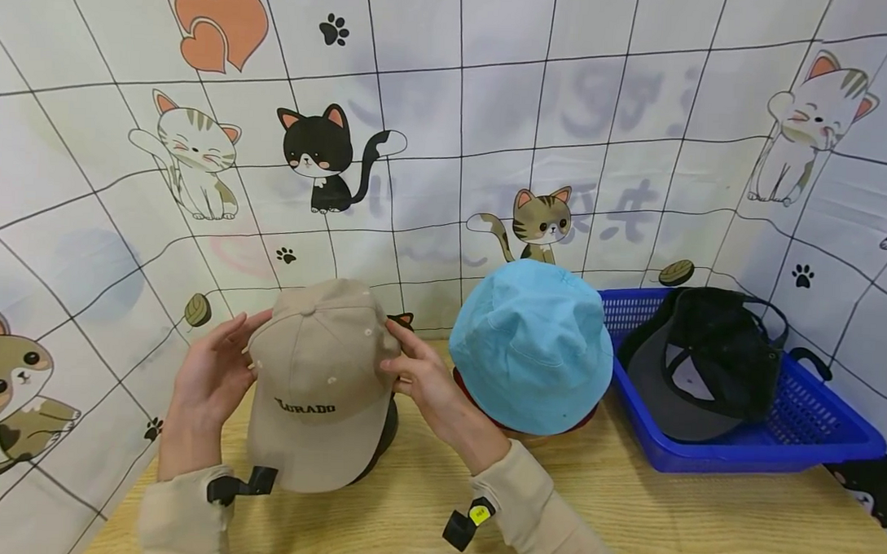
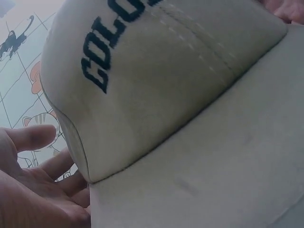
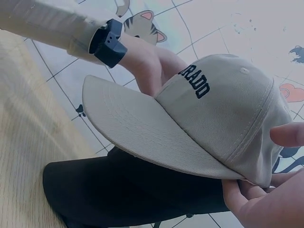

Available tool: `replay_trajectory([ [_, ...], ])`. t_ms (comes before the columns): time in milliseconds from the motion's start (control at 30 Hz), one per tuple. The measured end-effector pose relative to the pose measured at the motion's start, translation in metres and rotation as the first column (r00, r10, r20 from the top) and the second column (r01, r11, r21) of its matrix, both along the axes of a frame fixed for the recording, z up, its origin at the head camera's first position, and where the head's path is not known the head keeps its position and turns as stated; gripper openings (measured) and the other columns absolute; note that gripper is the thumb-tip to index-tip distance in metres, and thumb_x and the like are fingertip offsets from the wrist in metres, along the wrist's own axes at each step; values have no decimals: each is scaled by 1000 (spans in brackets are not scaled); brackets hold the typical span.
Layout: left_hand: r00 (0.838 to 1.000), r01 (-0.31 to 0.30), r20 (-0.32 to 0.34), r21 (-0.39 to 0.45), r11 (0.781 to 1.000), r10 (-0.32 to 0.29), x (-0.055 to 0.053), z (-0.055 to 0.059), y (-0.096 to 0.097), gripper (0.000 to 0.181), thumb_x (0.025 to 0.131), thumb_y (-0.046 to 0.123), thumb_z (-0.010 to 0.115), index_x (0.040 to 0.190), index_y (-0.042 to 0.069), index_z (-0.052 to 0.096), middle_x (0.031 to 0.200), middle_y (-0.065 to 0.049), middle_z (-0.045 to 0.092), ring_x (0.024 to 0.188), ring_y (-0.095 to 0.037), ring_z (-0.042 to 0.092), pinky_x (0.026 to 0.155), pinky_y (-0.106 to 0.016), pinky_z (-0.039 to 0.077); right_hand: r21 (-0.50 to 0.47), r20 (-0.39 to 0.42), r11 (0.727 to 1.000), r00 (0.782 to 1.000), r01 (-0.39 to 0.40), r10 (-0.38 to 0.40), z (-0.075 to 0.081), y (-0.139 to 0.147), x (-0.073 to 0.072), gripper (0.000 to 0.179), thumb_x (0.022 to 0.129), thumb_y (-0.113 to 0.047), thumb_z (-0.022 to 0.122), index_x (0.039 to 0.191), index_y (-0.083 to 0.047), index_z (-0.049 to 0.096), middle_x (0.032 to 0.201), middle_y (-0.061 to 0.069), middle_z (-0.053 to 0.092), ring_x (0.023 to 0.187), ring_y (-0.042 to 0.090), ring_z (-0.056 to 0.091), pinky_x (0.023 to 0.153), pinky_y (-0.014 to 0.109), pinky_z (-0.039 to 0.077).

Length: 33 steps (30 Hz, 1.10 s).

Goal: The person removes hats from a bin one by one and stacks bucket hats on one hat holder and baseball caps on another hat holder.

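Note:
A beige baseball cap with dark lettering sits over a dark cap, whose brim shows beneath it. My left hand is at the beige cap's left side. In the left wrist view its thumb stands apart from the cloth, and its fingertips pass behind the cap's edge. On the other side, my right hand holds the cap's lower edge. The right wrist view shows that thumb outside the crown and the fingers under the rim.
A light blue bucket hat rests over something dark red on the wooden table. To its right, a blue plastic basket holds black and grey caps. A cat-patterned wall covering stands close behind.

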<state>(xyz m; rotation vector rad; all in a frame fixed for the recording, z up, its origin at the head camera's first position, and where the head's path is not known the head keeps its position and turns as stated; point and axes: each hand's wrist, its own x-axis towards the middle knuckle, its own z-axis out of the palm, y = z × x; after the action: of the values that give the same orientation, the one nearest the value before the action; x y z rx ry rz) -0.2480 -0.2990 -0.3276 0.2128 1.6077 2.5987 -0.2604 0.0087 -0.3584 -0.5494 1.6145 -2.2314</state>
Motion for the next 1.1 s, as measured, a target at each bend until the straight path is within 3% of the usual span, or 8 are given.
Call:
replay_trajectory([
  [667, 999, 13, 49, 28, 1000, -14, -8, -9, -2, 37, 111, 34, 45, 121, 15, 76, 115, 7, 73, 99, -15, 56, 77, -30, 51, 14, 52, 1000, 998, 27, -28, -5, -4, -1, 75, 94, -9, 57, 164, -17, 29, 169, 14, 26, 135, 30, 49, 99, 38, 48],
  [1100, 997, 6, 73, 45, 999, -9, -9, -13, -2, 38, 111, 35, 47, 119, 14, 77, 110, 6, 74, 93, -15, 59, 74, -30, 51, 4, 97, 998, 994, 57, -57, -10, -7, 0, 76, 90, -5, 56, 162, -12, 34, 166, 18, 30, 133, 30, 50, 94, 35, 50],
])
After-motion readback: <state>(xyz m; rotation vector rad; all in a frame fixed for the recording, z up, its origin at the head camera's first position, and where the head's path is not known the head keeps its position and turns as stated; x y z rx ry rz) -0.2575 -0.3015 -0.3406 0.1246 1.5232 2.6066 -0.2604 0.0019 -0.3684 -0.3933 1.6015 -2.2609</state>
